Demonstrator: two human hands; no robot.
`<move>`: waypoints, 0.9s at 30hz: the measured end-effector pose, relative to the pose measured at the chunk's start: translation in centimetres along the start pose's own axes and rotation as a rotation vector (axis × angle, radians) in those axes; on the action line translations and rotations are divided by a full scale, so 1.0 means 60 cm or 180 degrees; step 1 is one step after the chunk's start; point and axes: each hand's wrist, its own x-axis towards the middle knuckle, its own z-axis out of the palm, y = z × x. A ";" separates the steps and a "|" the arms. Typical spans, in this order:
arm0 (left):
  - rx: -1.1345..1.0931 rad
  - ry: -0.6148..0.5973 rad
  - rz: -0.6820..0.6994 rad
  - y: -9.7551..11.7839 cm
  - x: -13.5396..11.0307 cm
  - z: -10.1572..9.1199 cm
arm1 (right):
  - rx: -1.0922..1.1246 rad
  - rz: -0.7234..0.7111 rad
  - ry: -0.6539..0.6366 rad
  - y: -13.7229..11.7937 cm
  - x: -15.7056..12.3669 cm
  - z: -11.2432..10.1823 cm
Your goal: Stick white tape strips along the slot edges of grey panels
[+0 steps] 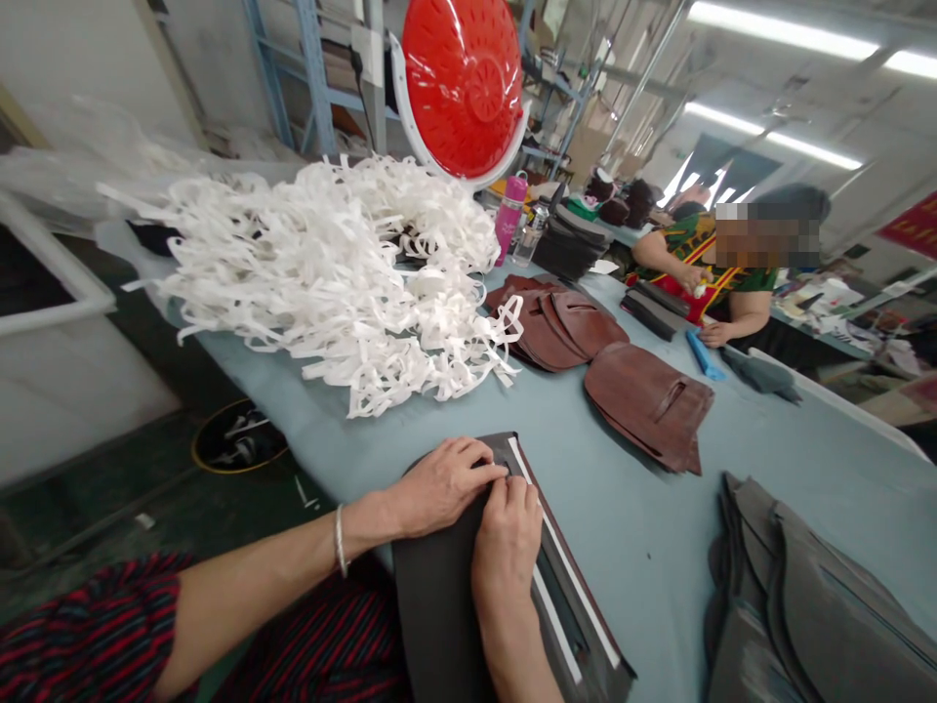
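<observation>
Lying at the near edge of the table (644, 547), the dark panel (439, 605) has its long axis running away from the person, far end leaning slightly left, with a white strip (567, 566) along its right edge. The left hand (446, 483) and right hand (505, 542) meet at that far end, fingers curled close together and tips pressed on the panel beside the strip. Beyond lie a heap of white strips (329, 264) and brown pieces (648, 400); grey pieces (805, 605) are stacked to the right.
</observation>
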 end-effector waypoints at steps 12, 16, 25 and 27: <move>0.0199 0.0051 0.0131 -0.005 -0.007 -0.001 | 0.0652 -0.0024 0.0605 0.080 -0.131 -0.014; 0.0200 0.0128 0.0136 -0.005 -0.008 -0.005 | 0.0707 -0.0036 0.0441 0.048 -0.060 0.002; 0.0281 0.0121 0.0311 -0.008 -0.007 -0.010 | -0.0218 -0.0173 -0.0039 -0.010 -0.041 -0.020; 0.0341 0.0108 0.0301 -0.007 -0.007 -0.007 | -0.0278 -0.0184 -0.0037 -0.004 -0.059 -0.026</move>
